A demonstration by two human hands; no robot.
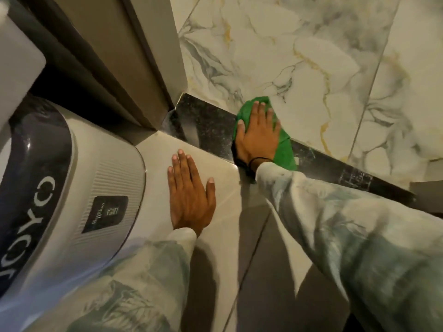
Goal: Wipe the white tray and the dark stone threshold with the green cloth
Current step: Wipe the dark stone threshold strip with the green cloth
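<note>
The green cloth (285, 149) lies flat across the dark stone threshold (206, 125), a speckled black strip running from the door frame down to the right. My right hand (257, 135) presses palm-down on the cloth, fingers spread and pointing away from me, with part of the cloth reaching onto the marble floor. My left hand (189, 195) rests flat with fingers apart on the white tray (227, 188), holding nothing. The tray sits just on my side of the threshold, under the appliance.
A white and dark grey appliance (72, 183) stands on the tray at left. A grey door frame (134, 63) rises behind it. White marble floor tiles (299, 56) lie beyond the threshold; dark grey floor tiles (275, 271) lie near me.
</note>
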